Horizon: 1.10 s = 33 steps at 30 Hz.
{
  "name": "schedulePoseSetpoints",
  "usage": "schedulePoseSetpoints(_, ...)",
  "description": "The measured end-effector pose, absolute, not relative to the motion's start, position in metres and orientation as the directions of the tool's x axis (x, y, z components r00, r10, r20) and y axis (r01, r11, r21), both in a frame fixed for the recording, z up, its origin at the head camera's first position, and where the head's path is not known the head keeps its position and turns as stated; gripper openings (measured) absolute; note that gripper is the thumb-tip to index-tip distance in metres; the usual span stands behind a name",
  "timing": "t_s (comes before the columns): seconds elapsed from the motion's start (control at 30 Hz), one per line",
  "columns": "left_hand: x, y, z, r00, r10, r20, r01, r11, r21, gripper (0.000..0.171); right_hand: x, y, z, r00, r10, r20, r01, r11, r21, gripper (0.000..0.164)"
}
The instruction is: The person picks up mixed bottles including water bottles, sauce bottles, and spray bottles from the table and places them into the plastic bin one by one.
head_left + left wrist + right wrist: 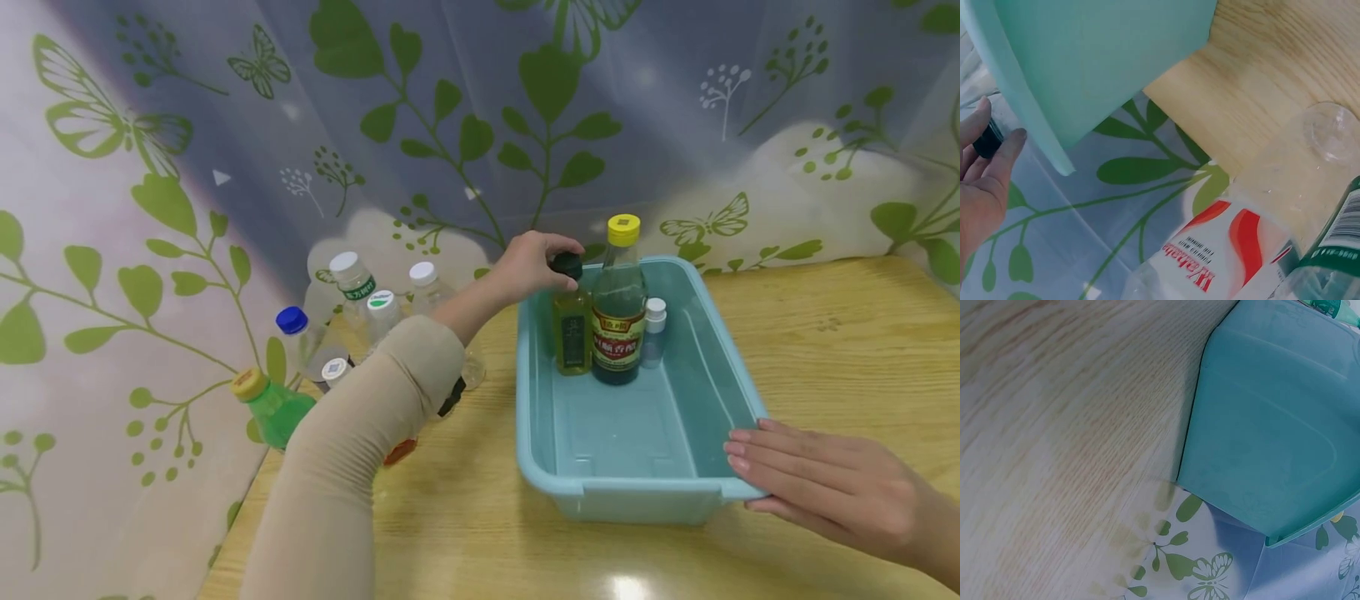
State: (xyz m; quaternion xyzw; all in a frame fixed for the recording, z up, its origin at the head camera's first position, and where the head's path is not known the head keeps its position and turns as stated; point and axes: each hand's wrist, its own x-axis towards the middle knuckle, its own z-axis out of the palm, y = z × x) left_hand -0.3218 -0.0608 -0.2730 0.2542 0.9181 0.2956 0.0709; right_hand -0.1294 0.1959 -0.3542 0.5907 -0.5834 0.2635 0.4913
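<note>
My left hand [531, 268] grips the dark cap [567, 266] of a square oil bottle [573, 333] from above. That bottle, with yellowish contents, stands upright at the far left of a blue plastic basin [534, 471]. Beside it is a taller sauce bottle [618, 321] with a yellow cap and red label, then a small white-capped bottle [654, 333]. In the left wrist view, thumb and fingers [1007, 153] close round the dark cap [988, 139] by the basin's rim. My right hand [843, 483] rests on the basin's near right corner, its fingers straight.
Left of the basin, partly behind my left arm, several bottles stand on the wooden table [832, 358]: a green one [277, 412], a blue-capped one [300, 333] and clear white-capped ones [352, 283]. A leaf-patterned curtain [465, 108] hangs behind and left of the table.
</note>
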Motion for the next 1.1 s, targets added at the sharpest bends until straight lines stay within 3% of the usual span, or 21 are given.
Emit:
schedulePoseSetpoints(0.5, -0.308, -0.081, -0.241, -0.869, 0.496, 0.003, 0.404, 0.705, 0.583, 0.073, -0.128, 0.196, -0.352, 0.167, -0.452, 0.876, -0.944, 0.183, 0.275, 0.028)
schedulePoseSetpoints(1.1, -0.282, -0.117, -0.202, -0.877, 0.477, 0.068, 0.421, 0.69, 0.589, 0.071, -0.127, 0.198, -0.353, 0.146, -0.467, 0.872, -0.95, 0.178, 0.255, 0.028)
